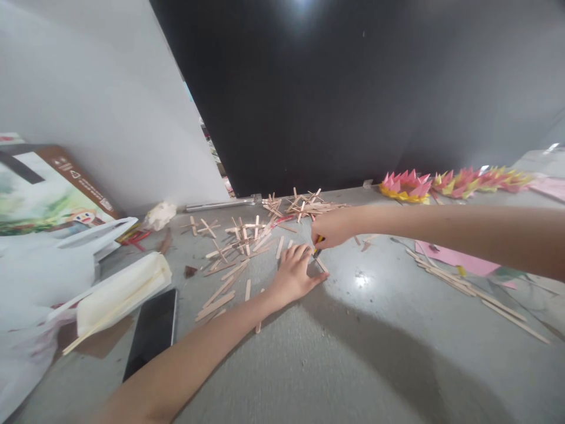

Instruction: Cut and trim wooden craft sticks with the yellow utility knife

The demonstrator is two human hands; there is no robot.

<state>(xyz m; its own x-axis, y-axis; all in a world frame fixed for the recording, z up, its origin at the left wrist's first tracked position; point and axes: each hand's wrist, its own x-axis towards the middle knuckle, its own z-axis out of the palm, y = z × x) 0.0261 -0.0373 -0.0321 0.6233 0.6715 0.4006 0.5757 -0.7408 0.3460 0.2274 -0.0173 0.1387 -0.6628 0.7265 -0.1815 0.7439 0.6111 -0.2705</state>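
Note:
My right hand (329, 228) is closed around a yellow-and-black utility knife (318, 240), mostly hidden in the fist. Its tip points down at a wooden craft stick (322, 265) lying on the grey surface. My left hand (293, 274) holds this stick down, the thumb at its near end and the fingers bent toward the knife. Whether the blade has entered the wood is too small to see. Close to the left hand lie many loose craft sticks (216, 306). Farther back are sticks crossed over each other (242, 232), several of them in small X shapes.
A phone (152, 327) lies at the left, beside a white paper tray (126, 291) with chopsticks and a white plastic bag (39, 282). Pink-and-yellow paper flowers (406, 185) line the back right. Long thin sticks (468, 285) and pink paper (459, 259) lie right. A dark panel (331, 94) stands behind.

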